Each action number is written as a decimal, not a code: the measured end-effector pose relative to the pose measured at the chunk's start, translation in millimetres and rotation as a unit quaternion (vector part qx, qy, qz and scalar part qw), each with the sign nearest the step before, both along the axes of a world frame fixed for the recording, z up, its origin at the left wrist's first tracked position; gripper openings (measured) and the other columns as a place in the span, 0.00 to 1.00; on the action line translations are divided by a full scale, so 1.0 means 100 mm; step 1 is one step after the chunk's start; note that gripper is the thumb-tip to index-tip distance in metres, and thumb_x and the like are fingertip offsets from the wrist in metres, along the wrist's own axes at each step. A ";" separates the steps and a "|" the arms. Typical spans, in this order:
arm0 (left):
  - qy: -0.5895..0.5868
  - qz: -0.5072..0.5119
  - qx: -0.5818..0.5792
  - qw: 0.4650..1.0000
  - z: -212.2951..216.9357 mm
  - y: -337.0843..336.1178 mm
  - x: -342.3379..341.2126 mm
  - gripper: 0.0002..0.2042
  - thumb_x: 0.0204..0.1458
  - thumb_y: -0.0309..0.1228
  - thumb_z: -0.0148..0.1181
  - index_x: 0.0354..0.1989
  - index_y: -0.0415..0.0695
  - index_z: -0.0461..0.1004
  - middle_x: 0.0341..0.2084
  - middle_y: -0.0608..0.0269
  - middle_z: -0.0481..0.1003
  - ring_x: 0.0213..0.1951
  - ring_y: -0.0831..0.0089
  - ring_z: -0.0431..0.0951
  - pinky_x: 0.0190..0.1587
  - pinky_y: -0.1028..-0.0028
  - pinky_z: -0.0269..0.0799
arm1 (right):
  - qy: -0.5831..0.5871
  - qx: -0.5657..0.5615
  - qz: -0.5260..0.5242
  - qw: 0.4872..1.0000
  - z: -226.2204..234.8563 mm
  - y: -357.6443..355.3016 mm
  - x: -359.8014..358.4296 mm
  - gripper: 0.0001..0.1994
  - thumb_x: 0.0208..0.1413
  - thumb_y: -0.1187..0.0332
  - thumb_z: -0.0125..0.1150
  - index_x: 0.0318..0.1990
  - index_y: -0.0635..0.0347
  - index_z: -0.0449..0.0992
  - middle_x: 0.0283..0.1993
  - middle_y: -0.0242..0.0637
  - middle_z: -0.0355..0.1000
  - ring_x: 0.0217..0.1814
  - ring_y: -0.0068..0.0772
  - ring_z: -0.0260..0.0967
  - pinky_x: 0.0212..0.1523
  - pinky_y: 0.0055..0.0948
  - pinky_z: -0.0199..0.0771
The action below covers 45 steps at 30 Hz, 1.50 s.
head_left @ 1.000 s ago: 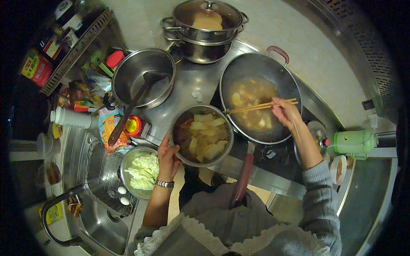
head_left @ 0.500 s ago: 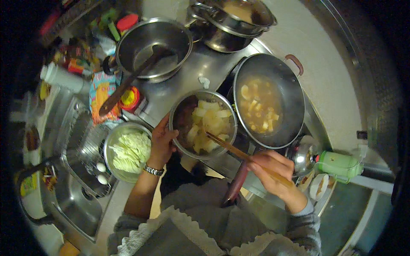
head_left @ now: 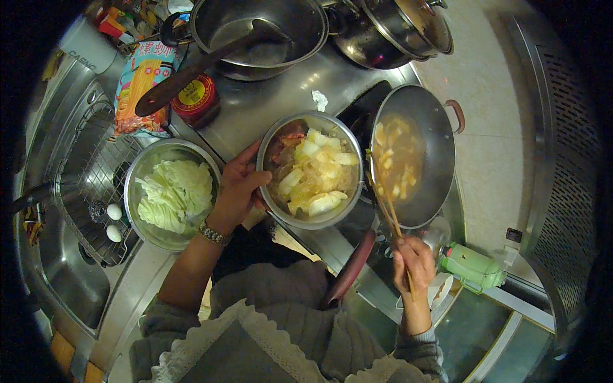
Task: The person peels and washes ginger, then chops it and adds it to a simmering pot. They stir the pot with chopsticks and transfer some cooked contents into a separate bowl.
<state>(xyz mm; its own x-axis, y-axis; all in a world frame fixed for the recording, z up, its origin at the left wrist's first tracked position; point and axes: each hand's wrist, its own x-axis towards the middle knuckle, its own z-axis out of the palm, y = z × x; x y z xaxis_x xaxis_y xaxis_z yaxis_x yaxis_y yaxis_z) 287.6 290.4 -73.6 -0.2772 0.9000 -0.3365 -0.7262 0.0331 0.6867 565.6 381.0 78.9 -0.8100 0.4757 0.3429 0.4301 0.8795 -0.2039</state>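
My left hand (head_left: 241, 186) grips the left rim of a steel bowl (head_left: 308, 220), thumb over the edge. In the bowl lie pale cut cabbage pieces (head_left: 322, 203), translucent strands and something reddish at the left side. My right hand (head_left: 415, 260) is closed round a pair of wooden chopsticks (head_left: 391, 209). Their tips point away from me, at the left rim of a dark wok (head_left: 440, 159); whether they touch it I cannot tell. Brownish broth (head_left: 401, 150) with pale chunks fills part of the wok. The wok's reddish long handle (head_left: 353, 265) reaches toward me.
On the left, another steel bowl (head_left: 203, 235) holds shredded cabbage, beside a sink (head_left: 70, 281) with a wire rack and two eggs (head_left: 113, 223). Beyond are a noodle packet (head_left: 143, 89), a red-lidded jar (head_left: 195, 102), a pot (head_left: 255, 67) with a wooden spatula (head_left: 191, 73), and a stacked pot (head_left: 377, 45).
The chopsticks have left the cabbage in the held bowl and swung right to the wok's rim. My right hand has moved down; the view has shifted.
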 end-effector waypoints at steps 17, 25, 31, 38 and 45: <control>0.013 0.020 -0.005 1.000 0.06 -0.04 -0.03 0.30 0.44 0.22 0.51 0.60 0.39 0.53 0.35 0.63 0.74 0.15 0.86 0.69 0.12 0.88 0.63 | 0.094 -0.009 -0.164 0.982 0.12 0.06 -0.02 0.05 0.49 0.77 0.56 0.34 0.69 0.74 0.33 0.48 0.73 0.34 0.39 0.72 0.37 0.32 0.72; 0.007 0.035 0.030 0.999 0.03 0.01 -0.05 0.29 0.43 0.22 0.50 0.59 0.39 0.55 0.35 0.64 0.74 0.14 0.88 0.66 0.11 0.87 0.60 | 0.074 -0.070 -0.049 0.994 0.09 0.08 -0.16 0.09 0.43 0.80 0.61 0.35 0.69 0.74 0.34 0.47 0.73 0.32 0.39 0.72 0.33 0.28 0.73; 0.013 0.061 -0.012 0.998 0.04 0.01 -0.10 0.30 0.42 0.20 0.50 0.59 0.39 0.55 0.31 0.63 0.75 0.13 0.88 0.65 0.10 0.89 0.59 | 0.060 -0.037 -0.019 0.997 -0.07 0.12 -0.28 0.10 0.41 0.78 0.64 0.35 0.66 0.74 0.33 0.45 0.73 0.33 0.39 0.73 0.33 0.29 0.74; 0.035 0.061 0.016 0.997 0.02 -0.05 -0.12 0.31 0.41 0.19 0.50 0.59 0.40 0.55 0.38 0.61 0.74 0.15 0.87 0.68 0.10 0.89 0.61 | 0.067 -0.127 0.129 0.981 0.03 -0.14 -0.25 0.06 0.45 0.77 0.58 0.32 0.70 0.74 0.32 0.47 0.72 0.32 0.42 0.73 0.31 0.28 0.74; 0.038 0.083 -0.053 0.994 0.13 -0.14 -0.17 0.32 0.38 0.23 0.56 0.58 0.36 0.56 0.47 0.57 0.69 0.43 0.72 0.70 0.42 0.76 0.66 | 0.011 -0.044 0.005 0.999 0.14 -0.02 -0.12 0.12 0.40 0.74 0.66 0.34 0.65 0.75 0.32 0.40 0.70 0.28 0.33 0.71 0.28 0.27 0.73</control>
